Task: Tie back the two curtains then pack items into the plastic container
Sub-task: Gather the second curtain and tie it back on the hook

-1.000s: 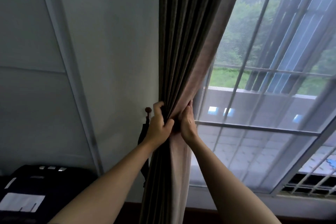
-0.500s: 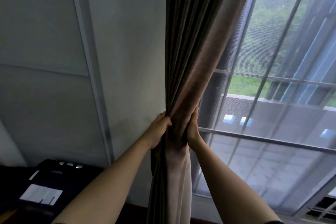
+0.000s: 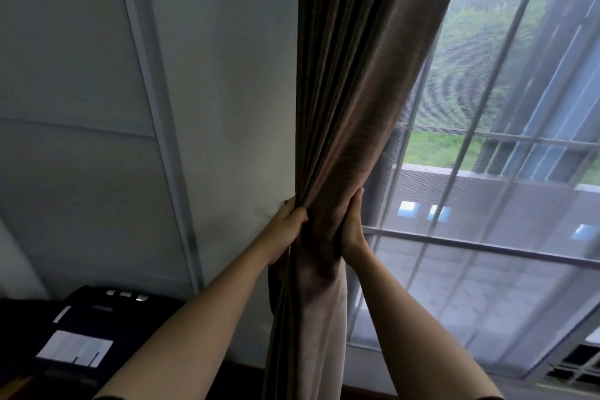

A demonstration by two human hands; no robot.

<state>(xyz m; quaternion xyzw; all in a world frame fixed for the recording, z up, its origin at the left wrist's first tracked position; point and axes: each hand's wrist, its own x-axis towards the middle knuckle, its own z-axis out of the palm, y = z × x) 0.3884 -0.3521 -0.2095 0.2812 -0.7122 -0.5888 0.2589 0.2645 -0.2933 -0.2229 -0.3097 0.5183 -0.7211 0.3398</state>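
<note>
The brown curtain (image 3: 350,101) hangs at the left edge of the window (image 3: 506,191), against the white wall (image 3: 227,91), and is drawn into 1 tight bundle of pleats that narrows where both hands hold it. The left hand (image 3: 285,230) grips the bundle from its wall side, its fingers (image 3: 300,216) curled onto the front folds and clamped on the cloth. The right hand (image 3: 352,227) lies against the window side at the same height, 1 digit pointing up along the fabric and the others wrapped out of sight behind the bundle, so the curtain is squeezed between the 2 hands. Below the grip the cloth falls loose and wider towards the floor. A dark strip (image 3: 275,289) hangs just under the left wrist, beside the curtain's left edge. At lower left sits a black machine (image 3: 107,312) with 3 small silver buttons and a white label on top
</note>
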